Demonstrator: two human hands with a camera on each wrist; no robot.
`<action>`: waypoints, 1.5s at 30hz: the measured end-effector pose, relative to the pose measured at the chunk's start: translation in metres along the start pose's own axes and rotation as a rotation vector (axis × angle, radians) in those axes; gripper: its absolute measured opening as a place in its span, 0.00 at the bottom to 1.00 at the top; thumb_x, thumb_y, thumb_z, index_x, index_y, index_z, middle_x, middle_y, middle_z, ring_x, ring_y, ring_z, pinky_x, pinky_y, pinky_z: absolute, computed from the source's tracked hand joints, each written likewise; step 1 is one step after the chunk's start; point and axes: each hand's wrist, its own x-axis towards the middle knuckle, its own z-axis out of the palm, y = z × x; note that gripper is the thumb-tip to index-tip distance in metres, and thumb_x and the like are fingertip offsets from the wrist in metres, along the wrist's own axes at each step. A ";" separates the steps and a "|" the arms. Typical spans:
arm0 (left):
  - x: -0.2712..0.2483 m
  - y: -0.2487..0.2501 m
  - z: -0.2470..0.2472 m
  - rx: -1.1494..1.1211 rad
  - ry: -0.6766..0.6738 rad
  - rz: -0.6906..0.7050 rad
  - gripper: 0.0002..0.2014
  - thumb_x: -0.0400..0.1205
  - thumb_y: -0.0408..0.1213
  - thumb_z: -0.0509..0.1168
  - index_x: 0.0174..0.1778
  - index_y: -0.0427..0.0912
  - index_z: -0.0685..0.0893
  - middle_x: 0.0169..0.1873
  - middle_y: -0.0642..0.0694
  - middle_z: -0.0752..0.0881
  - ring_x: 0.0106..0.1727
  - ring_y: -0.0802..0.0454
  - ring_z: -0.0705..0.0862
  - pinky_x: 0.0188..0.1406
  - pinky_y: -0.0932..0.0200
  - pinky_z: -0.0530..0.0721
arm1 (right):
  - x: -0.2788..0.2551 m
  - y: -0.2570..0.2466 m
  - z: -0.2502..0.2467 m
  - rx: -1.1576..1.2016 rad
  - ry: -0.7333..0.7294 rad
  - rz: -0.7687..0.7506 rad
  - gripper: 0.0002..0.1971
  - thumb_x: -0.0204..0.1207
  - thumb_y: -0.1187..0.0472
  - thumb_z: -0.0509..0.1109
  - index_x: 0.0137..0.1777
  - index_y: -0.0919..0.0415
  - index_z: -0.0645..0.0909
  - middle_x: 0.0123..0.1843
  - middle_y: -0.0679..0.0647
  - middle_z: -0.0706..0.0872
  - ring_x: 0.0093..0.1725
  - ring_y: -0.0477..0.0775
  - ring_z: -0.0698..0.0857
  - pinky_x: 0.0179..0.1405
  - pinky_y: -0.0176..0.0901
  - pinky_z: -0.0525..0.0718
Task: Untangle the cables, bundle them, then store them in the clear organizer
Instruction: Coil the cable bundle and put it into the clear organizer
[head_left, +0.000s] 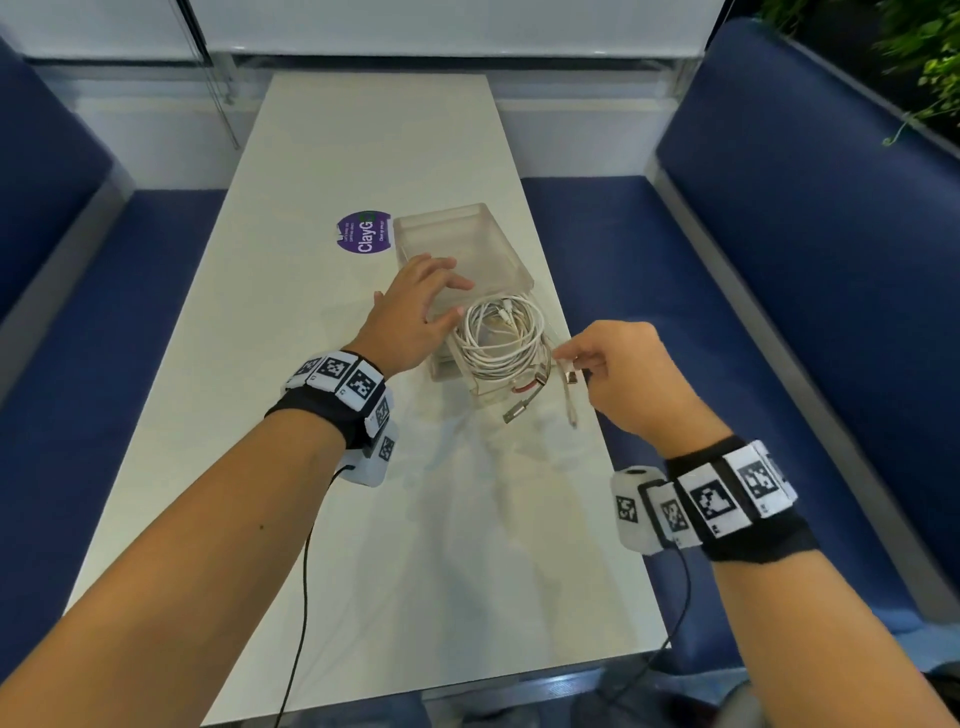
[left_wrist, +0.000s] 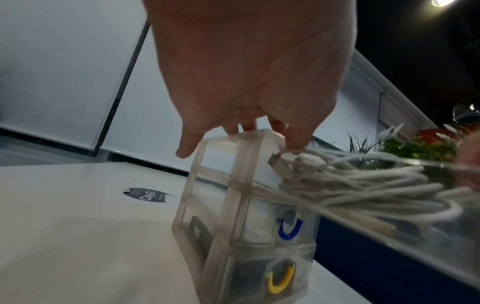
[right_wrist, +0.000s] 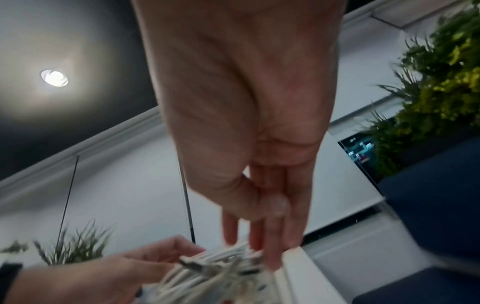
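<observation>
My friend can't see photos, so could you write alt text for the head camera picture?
A coil of white cables lies in the pulled-out top drawer of a clear organizer on a white table. The left hand rests open on the organizer; the right hand pinches a cable end.

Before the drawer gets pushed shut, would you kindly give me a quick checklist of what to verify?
1. White cable bundle coiled inside the open top drawer: ok.
2. Connector ends tucked in: not ok, several hang over the drawer's near edge.
3. Left hand steadying the clear organizer: ok, fingers rest on its top.
4. Right hand clear of the drawer: not ok, it pinches a cable end.
5. Cables tied: cannot tell.
</observation>
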 end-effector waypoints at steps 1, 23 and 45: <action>0.000 0.003 -0.002 0.007 -0.018 -0.012 0.20 0.79 0.65 0.58 0.65 0.66 0.77 0.80 0.53 0.70 0.86 0.49 0.60 0.74 0.18 0.63 | 0.001 0.003 -0.003 -0.070 -0.072 -0.051 0.24 0.73 0.78 0.69 0.62 0.53 0.90 0.57 0.51 0.90 0.55 0.53 0.89 0.58 0.49 0.89; 0.004 0.035 -0.015 0.149 -0.145 -0.119 0.31 0.67 0.54 0.78 0.66 0.56 0.77 0.76 0.53 0.69 0.81 0.50 0.66 0.72 0.19 0.64 | 0.022 0.004 0.018 -0.528 0.009 -0.860 0.11 0.83 0.56 0.71 0.63 0.54 0.87 0.51 0.56 0.84 0.41 0.58 0.83 0.20 0.43 0.75; 0.003 0.028 -0.015 0.182 -0.159 -0.051 0.24 0.75 0.42 0.72 0.67 0.47 0.77 0.77 0.47 0.69 0.82 0.46 0.63 0.68 0.18 0.68 | 0.034 -0.047 0.035 -0.267 -0.014 -0.407 0.12 0.82 0.52 0.71 0.48 0.57 0.93 0.47 0.51 0.79 0.37 0.56 0.78 0.35 0.45 0.71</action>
